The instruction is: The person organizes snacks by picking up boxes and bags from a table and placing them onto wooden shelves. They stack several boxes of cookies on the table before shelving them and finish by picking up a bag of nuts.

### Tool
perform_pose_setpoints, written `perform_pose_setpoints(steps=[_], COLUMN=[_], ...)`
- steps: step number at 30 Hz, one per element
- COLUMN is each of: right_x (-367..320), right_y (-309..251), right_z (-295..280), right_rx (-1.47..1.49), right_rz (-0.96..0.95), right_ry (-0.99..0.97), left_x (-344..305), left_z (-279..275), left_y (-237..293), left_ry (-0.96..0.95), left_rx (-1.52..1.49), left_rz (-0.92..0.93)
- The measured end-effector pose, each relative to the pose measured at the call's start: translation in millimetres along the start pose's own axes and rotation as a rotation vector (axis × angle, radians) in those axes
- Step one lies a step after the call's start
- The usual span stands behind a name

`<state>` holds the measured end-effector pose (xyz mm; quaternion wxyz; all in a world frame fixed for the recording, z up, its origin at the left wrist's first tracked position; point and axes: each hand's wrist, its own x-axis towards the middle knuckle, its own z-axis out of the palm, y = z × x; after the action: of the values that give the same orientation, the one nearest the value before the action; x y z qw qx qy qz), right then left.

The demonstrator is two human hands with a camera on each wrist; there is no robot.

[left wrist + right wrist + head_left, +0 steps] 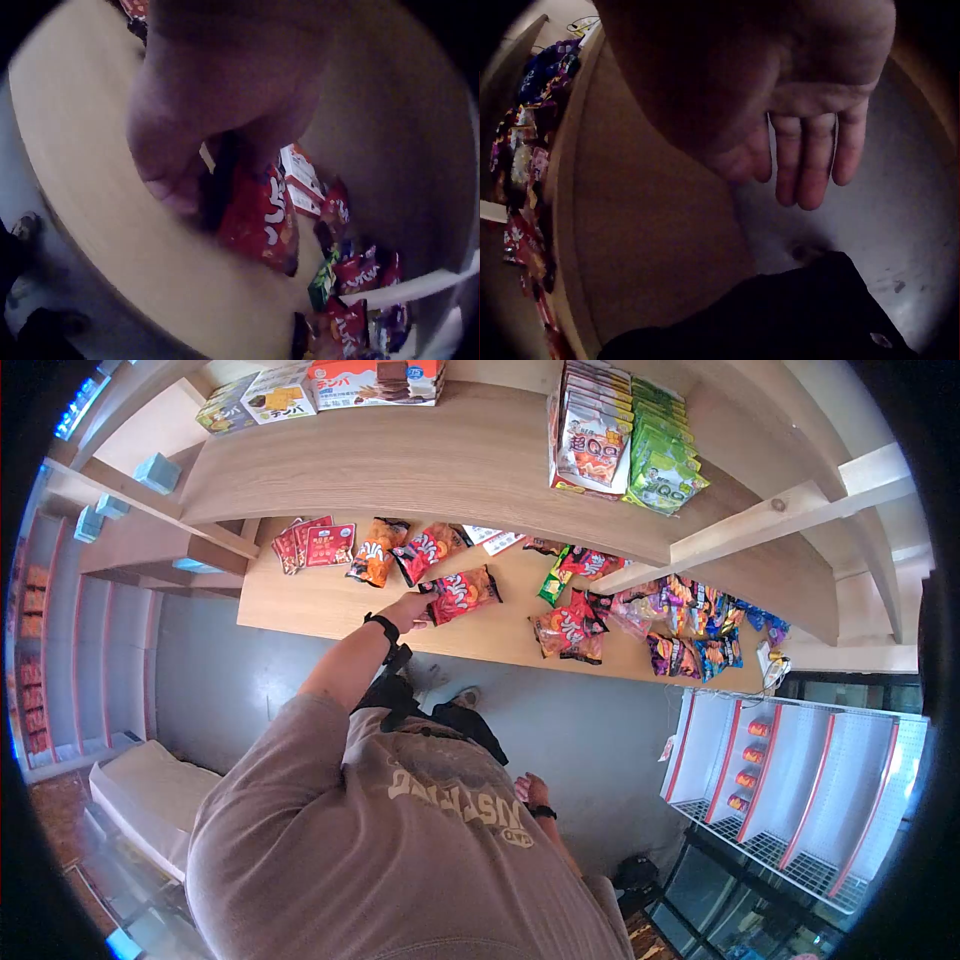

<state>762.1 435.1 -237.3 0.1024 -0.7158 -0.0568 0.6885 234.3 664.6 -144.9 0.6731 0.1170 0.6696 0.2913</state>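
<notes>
My left hand [408,611] pinches the left end of a red snack bag [464,595] over the wooden shelf board, near its front edge. In the left wrist view, thumb and fingers of the hand [217,112] close round the end of that bag [262,217]. Just behind it lie another red bag [430,552] and an orange bag [377,555]. My right hand [535,790] hangs low beside the body, holding nothing; in the right wrist view the hand's [780,97] fingers are relaxed and nearly straight.
Red flat packs [330,545] lie at the board's left. Several red, purple and blue bags [567,628] crowd its right part, by a wooden post [630,576]. An upper shelf [400,460] overhangs the back, bearing boxes [375,382] and green packets [665,465]. A white rack [800,790] stands at right.
</notes>
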Motion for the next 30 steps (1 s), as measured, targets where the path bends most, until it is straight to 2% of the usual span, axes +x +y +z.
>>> perform_pose_setpoints(steps=[4, 6, 7, 9, 11, 13, 17, 19, 21, 23, 25, 29, 30], right_x=[-11, -19, -15, -7, 2, -1, -19, -21, -19, -38, -58, -81, -86], right_y=[1, -9, -10, -16, -22, -28, -52, -61, -70, -85, -99, -128, -136], right_z=[9, 23, 26, 37, 49, 69, 139, 169, 193, 237, 272, 317, 325], right_rx=[-0.033, -0.085, -0.096, -0.167, -0.233, -0.271, -0.269, -0.325, -0.284, -0.422, -0.459, -0.499, -0.513], right_rz=[-0.062, -0.086, -0.091, -0.115, -0.139, -0.155, -0.159, -0.195, -0.234, -0.289, -0.35, -0.438, -0.452], right_ry=[-0.006, 0.005, 0.003, -0.019, -0.038, -0.042, 0.002, -0.016, -0.164, -0.068, -0.051, -0.033, -0.031], left_x=[-20, -16, -23, -36, -59, -75, -93, -102, -102, -102, -101, -106, -106], left_z=[11, -1, -9, -29, -59, -96, -174, -208, -239, -263, -280, -299, -302], left_y=[1, -6, -7, -9, -7, -12, -29, -33, -43, -51, -61, -70, -73], left_ry=[0.108, 0.198, 0.205, 0.107, 0.153, 0.155, 0.163, 0.186, 0.226, 0.204, 0.19, 0.155, 0.192], left_rx=[-0.1, 0.028, 0.018, -0.229, -0.223, -0.436, -0.617, -0.662, -0.732, -0.735, -0.745, -0.627, -0.502], left_rz=[0.136, 0.402, 0.405, 0.541, 0.494, 0.503, 0.571, 0.518, 0.446, 0.443, 0.445, 0.383, 0.357])
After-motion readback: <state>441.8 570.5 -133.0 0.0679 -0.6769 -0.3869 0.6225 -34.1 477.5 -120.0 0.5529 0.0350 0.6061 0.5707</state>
